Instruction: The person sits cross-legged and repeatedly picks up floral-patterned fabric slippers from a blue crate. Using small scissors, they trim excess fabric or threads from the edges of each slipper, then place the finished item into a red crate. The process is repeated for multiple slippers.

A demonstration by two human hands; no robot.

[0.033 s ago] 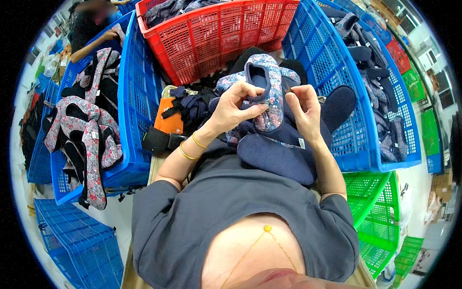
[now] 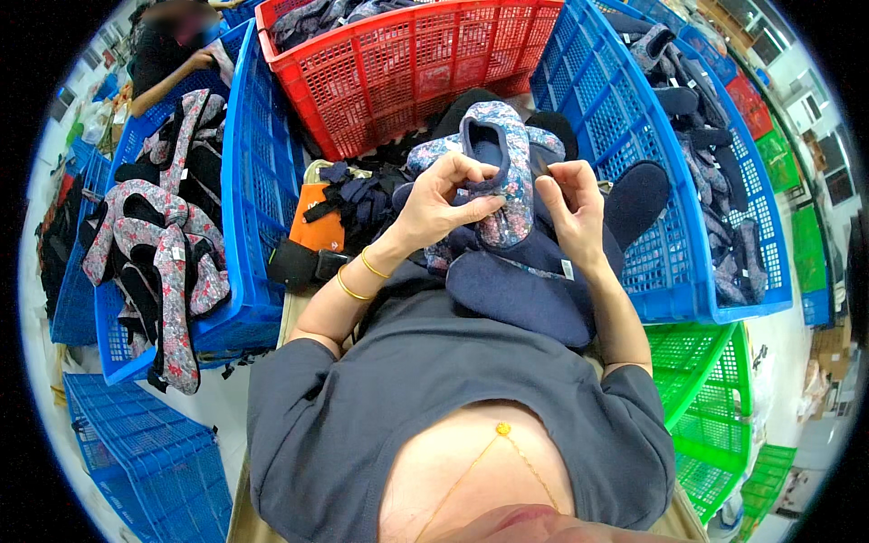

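Angles left forearm [image 2: 326, 308] and right forearm [image 2: 623, 308] inward and up in front of body. Pinches with left hand [image 2: 442, 201], pressing thumb toward bent fingers. Holds right hand [image 2: 574, 203] about level with left, apart from it, with thumb and forefinger close together and remaining fingers curled.

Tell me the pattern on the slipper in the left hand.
The slipper has a blue, white and pink floral print; head view.
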